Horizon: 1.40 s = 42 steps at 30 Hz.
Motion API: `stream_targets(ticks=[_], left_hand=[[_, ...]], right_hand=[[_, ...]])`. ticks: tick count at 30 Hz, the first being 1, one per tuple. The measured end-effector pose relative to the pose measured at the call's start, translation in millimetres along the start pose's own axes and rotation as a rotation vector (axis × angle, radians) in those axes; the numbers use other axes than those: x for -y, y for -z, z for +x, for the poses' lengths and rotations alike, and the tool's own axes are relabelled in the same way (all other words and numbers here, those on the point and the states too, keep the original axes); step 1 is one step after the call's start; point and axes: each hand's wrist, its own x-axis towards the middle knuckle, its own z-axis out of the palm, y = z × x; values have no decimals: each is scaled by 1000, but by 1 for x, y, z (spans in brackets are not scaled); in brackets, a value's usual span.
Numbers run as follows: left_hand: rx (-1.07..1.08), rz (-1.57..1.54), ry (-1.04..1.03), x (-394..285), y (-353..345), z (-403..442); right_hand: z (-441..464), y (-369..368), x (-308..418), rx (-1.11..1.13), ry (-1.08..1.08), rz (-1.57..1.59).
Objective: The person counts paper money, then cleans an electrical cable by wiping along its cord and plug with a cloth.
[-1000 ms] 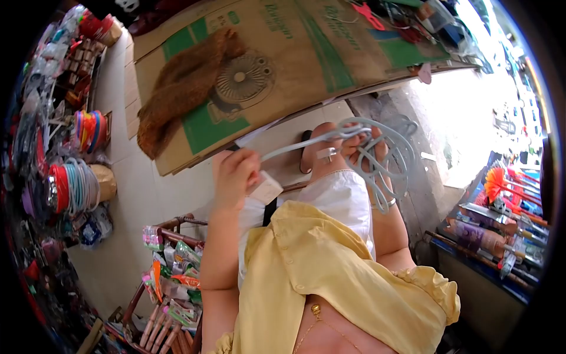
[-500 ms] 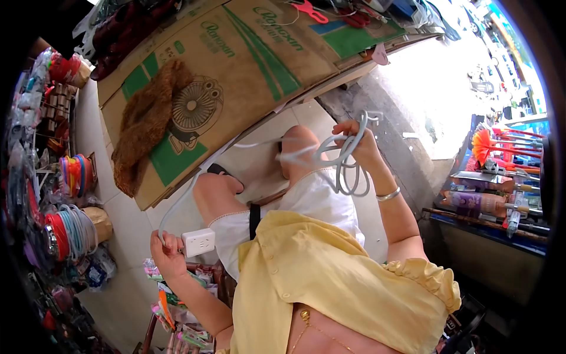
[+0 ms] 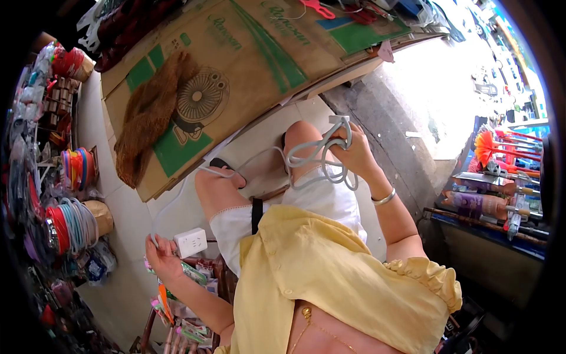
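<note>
A white power strip (image 3: 190,242) with socket holes hangs beside my left hand (image 3: 163,257), whose fingers are closed on its grey cord (image 3: 155,221) near the strip. From there the cord runs up past the cardboard edge and over my lap to my right hand (image 3: 355,152). Loose loops of the cord (image 3: 306,158) are gripped in my right hand, some dangling below the fingers above my right thigh. A pale plug (image 3: 338,120) sticks out at the top of that bundle.
Flattened cardboard (image 3: 247,71) with a fan drawing covers a surface ahead, a brown furry cloth (image 3: 150,112) lying on it. Coiled hoses (image 3: 76,224) and packaged goods line the left. Brushes (image 3: 507,144) and tools stand on a rack at right. Packets (image 3: 177,307) sit below my left arm.
My right hand has moved slightly left and down, and the cord loops have swung left over my thigh. My left hand and the power strip have shifted a little left.
</note>
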Motion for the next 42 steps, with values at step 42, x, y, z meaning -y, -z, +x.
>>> stream_targets(ticks=[42], left_hand=[[498, 199, 236, 73, -114, -14]], right_hand=[[-30, -112, 140, 298, 1088, -182]])
